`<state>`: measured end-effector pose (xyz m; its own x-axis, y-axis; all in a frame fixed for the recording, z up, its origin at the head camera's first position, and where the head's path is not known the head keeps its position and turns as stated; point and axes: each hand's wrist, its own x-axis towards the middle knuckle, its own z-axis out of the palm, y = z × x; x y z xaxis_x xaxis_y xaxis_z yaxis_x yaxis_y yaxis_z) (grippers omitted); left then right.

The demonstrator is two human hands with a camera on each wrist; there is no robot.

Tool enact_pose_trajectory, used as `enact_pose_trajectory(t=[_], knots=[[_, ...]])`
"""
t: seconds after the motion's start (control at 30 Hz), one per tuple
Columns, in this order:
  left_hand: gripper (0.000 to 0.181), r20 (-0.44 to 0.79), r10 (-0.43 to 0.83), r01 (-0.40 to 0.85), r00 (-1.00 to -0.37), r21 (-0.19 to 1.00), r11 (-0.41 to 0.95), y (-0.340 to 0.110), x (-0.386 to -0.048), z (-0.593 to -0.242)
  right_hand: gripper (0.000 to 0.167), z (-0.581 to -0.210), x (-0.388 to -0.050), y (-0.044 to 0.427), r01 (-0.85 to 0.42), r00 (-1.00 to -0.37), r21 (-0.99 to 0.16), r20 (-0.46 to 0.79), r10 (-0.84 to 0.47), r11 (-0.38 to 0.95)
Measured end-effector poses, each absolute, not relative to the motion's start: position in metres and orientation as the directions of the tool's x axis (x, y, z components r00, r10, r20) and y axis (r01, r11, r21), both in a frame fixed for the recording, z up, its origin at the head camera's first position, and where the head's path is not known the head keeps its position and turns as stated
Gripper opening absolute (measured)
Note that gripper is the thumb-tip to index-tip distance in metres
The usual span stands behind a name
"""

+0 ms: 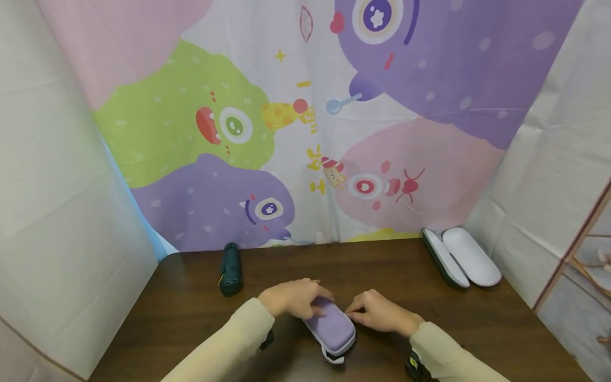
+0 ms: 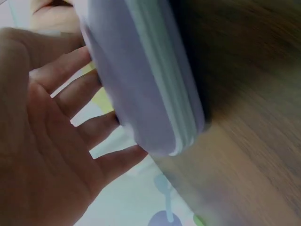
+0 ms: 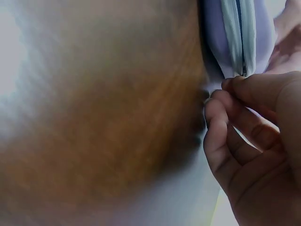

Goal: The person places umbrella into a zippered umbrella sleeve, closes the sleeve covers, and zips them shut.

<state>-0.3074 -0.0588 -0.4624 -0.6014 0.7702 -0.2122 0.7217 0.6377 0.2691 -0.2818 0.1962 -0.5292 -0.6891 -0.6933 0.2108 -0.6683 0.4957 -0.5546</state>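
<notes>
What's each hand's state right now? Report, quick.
Left hand: closed, holding the purple case near its far end.
Right hand: closed, pinching at the case's zipper; the pull itself is hidden.

The purple, white-trimmed case lies diagonally on the brown table.

Yellow marks on cartoon curtain, unreadable, no legible text elsewhere

Sleeves are showing pale cream | dark wrist gear is peeking out below | right piece is bearing yellow-green mark
</notes>
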Motion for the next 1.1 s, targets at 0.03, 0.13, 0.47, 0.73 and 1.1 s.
enact_pose_trajectory(t=[0.03, 0.13, 0.47, 0.73, 1.1], knots=[[0.042, -0.211, 0.773, 0.723, -0.599, 0.272, 0.635, -0.061, -0.307, -0.463, 0.012, -0.528, -0.284, 0.196, -0.669, -0.688, -0.551, 0.206, -0.695, 0.499], [0.064, -0.212, 0.787, 0.744, -0.58, 0.257, 0.617, -0.068, -0.305, -0.465, 0.013, -0.524, -0.289, 0.194, -0.659, -0.694, -0.545, 0.174, -0.699, 0.518], [0.079, -0.192, 0.783, 0.77, -0.591, 0.152, 0.619, -0.071, -0.296, -0.467, 0.011, -0.51, -0.303, 0.186, -0.685, -0.665, -0.486, 0.113, -0.739, 0.542], [0.079, -0.18, 0.784, 0.778, -0.594, 0.118, 0.617, -0.071, -0.295, -0.467, 0.015, -0.503, -0.304, 0.182, -0.719, -0.626, -0.457, 0.096, -0.774, 0.524], [0.077, -0.185, 0.777, 0.755, -0.601, 0.188, 0.629, -0.072, -0.299, -0.469, 0.013, -0.506, -0.307, 0.188, -0.718, -0.62, -0.442, 0.055, -0.783, 0.538]])
